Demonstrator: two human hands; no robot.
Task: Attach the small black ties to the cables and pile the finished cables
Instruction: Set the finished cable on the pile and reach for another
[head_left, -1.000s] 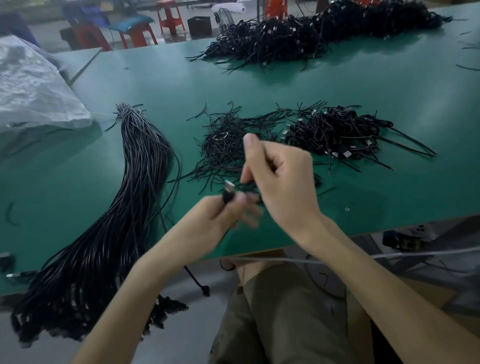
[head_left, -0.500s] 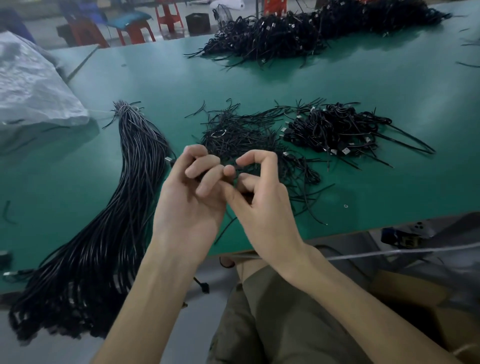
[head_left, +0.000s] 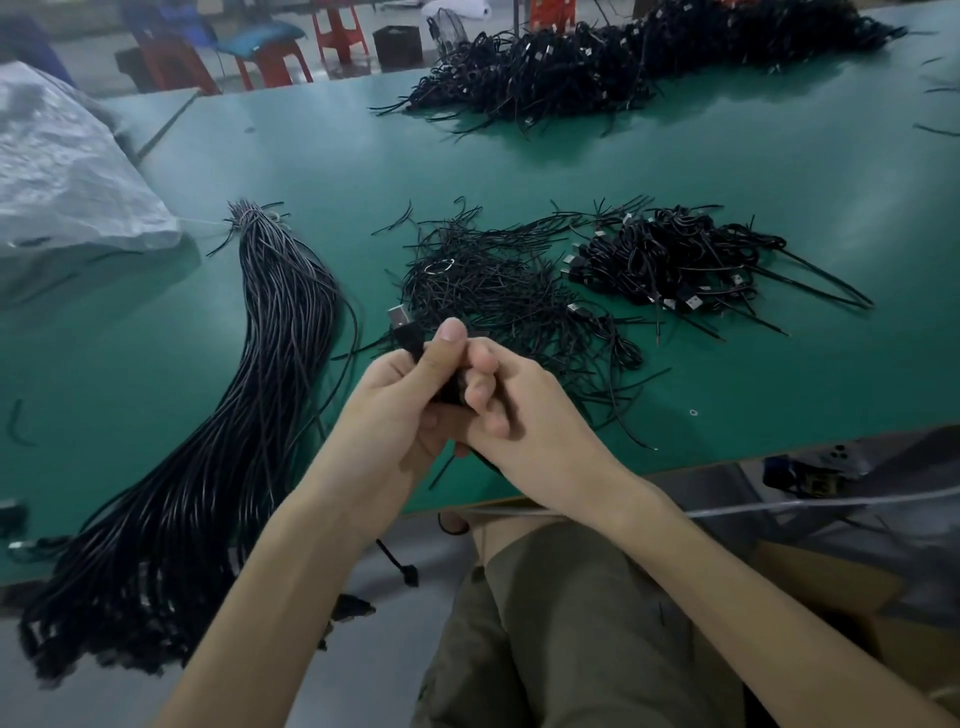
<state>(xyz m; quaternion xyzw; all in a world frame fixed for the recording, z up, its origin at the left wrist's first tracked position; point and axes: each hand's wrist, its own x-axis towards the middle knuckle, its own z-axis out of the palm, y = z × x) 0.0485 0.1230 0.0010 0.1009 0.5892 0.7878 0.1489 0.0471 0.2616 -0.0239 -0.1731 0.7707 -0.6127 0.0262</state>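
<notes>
My left hand (head_left: 400, 405) grips a coiled black cable whose silver USB plug (head_left: 401, 318) sticks up past the thumb. My right hand (head_left: 524, 410) presses against the left, its fingers curled round the same cable bundle (head_left: 451, 389), which is mostly hidden between the hands. A loose heap of small black ties (head_left: 493, 291) lies just beyond the hands. To its right sits a pile of tied cables (head_left: 675, 260). A long bundle of untied black cables (head_left: 249, 395) runs down the left and hangs over the table's front edge.
A green table (head_left: 727, 166) carries a large heap of black cables (head_left: 597, 67) at the back. A grey plastic sack (head_left: 67, 176) lies at far left. Red stools (head_left: 270, 57) stand behind. A cardboard box (head_left: 857, 613) sits at lower right below the table edge.
The hands have come together from apart and dropped nearer the table edge. The cable's plug now points up from my left fist, and my right hand wraps the bundle.
</notes>
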